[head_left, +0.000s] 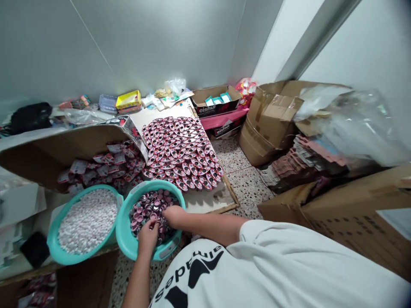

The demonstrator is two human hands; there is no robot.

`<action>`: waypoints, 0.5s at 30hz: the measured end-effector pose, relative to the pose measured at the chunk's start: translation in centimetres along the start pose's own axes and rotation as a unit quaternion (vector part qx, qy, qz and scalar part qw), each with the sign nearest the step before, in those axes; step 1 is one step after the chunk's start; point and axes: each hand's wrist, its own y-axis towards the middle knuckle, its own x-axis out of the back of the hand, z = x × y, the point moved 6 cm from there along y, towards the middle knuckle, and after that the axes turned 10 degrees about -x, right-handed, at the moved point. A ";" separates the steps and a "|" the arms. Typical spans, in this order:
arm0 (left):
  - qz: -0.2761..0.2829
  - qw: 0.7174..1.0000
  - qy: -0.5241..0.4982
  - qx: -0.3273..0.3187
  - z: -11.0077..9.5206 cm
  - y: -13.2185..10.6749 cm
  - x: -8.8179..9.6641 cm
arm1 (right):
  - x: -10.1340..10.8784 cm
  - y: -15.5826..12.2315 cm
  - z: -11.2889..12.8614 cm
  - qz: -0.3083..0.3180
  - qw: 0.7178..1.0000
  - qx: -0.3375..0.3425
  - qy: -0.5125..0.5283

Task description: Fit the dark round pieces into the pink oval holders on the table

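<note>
Both my hands are down in a teal basin [126, 239] filled with small round pink and dark caps [146, 207]. My left hand [147, 236] sits at the near side of the heap, fingers curled into the caps. My right hand [173, 214] is just beside it at the basin's right rim, fingers bent down and pinched among the caps. What each hand grips is hidden by the fingers. Behind the basin a flat board [212, 199] carries dense rows of pink oval pieces [180, 149].
A second teal basin [53, 244] of small white pieces stands to the left. An open cardboard box [48, 154] holds pink packets. Large cardboard boxes [269, 124], stacked cards [305, 158] and a plastic bag [359, 124] crowd the right. Clutter lines the back wall.
</note>
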 end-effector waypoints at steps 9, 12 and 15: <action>0.054 0.991 0.050 -0.115 -0.4 0.9 -0.2 | 1.7 -0.7 -2.2 -0.104 0.974 0.019 0.201; -0.008 0.972 0.140 -0.191 -1.6 0.7 0.7 | 2.9 -2.9 -6.7 -0.188 0.908 -0.091 0.364; -0.031 0.957 0.177 -0.226 -3.5 0.2 1.1 | 2.7 -7.9 -13.6 -0.258 0.732 -0.246 0.580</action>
